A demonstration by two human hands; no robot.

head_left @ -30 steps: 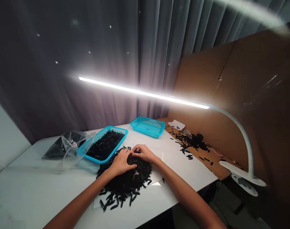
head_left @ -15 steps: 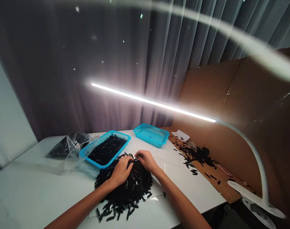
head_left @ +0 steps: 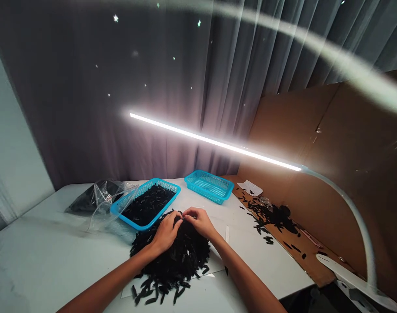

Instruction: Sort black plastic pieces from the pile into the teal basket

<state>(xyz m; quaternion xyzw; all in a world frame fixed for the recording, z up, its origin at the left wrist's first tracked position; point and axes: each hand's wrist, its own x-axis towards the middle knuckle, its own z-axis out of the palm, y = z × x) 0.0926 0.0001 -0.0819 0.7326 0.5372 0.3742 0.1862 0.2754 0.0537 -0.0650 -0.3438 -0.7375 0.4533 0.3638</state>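
Note:
A heap of small black elongated pieces (head_left: 172, 265) lies on the white table in front of me. Over its far side, my left hand (head_left: 167, 229) has its fingers curled and closed. My right hand (head_left: 198, 221) meets it there, thumb and forefinger pinched together. Whatever sits between the fingertips is too small and dark to make out. Just beyond my left hand stands a blue basket (head_left: 142, 228) filled with similar black pieces. A second blue basket (head_left: 205, 191), with no pieces visible in it, stands farther back.
A clear plastic bag (head_left: 102, 198) with dark contents lies left of the filled basket. On the right, black pieces (head_left: 276, 215) are scattered over brown cardboard beside a white paper (head_left: 249, 188). A lit bar lamp (head_left: 214, 142) hangs over the table from a clamped arm (head_left: 364, 226).
My right hand's fingers have closed into a pinch and come against my left fingertips. The left hand stays over the heap. The whole view has shifted slightly.

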